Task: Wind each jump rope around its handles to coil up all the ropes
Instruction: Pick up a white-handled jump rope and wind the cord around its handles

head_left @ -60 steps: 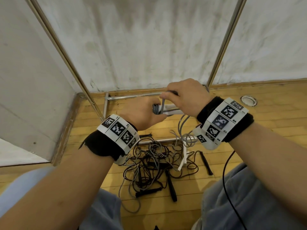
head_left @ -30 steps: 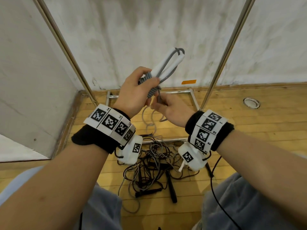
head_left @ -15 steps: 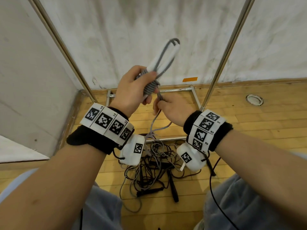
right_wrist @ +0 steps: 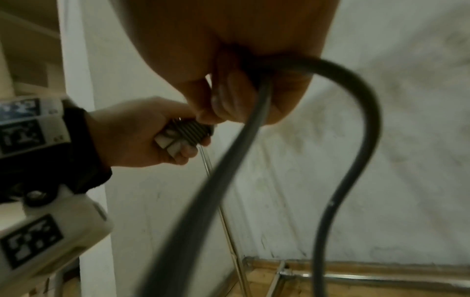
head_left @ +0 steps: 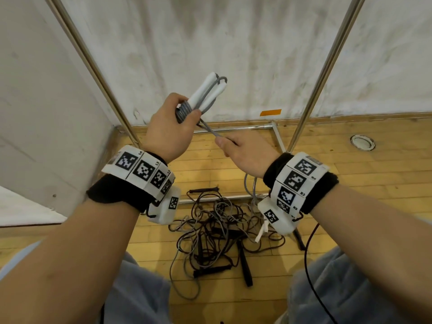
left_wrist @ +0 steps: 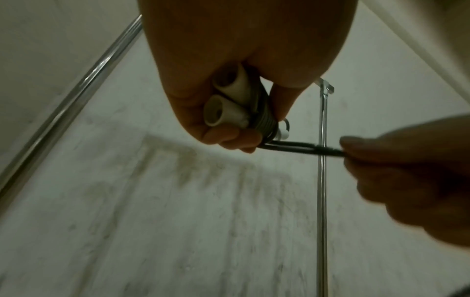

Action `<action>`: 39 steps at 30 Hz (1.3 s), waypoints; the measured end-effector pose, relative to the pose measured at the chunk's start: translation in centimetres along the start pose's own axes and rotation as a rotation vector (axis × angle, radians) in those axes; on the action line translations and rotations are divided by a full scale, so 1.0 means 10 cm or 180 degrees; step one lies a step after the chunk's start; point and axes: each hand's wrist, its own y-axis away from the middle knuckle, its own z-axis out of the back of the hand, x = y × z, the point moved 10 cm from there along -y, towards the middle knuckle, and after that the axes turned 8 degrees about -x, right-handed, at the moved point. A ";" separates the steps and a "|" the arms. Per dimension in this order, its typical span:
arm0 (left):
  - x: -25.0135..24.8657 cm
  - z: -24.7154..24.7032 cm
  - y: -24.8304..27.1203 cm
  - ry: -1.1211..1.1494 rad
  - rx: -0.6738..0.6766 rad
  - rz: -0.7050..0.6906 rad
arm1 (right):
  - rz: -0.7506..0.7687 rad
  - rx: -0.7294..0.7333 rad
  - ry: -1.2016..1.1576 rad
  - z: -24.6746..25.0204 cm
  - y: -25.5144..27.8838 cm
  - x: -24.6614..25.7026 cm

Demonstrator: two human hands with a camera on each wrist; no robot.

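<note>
The white handles (head_left: 205,94) are gripped in the left hand (head_left: 168,134), several turns wound; the grey rope (head_left: 211,132) is pinched taut by the right hand (head_left: 247,153). A tangled pile (head_left: 217,232) on the floor is left uncoiled.

Your right hand (head_left: 247,153) has drawn away to the right of your left hand (head_left: 167,129), pulling the grey rope (head_left: 209,129) taut between them; the white handles (head_left: 205,92), level two seconds ago, now point up and far.
</note>
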 end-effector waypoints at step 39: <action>0.19 -0.73 0.36 -0.1547 0.1680 -0.0274 | 0.0370 -0.0069 0.0892 0.34 0.05 0.01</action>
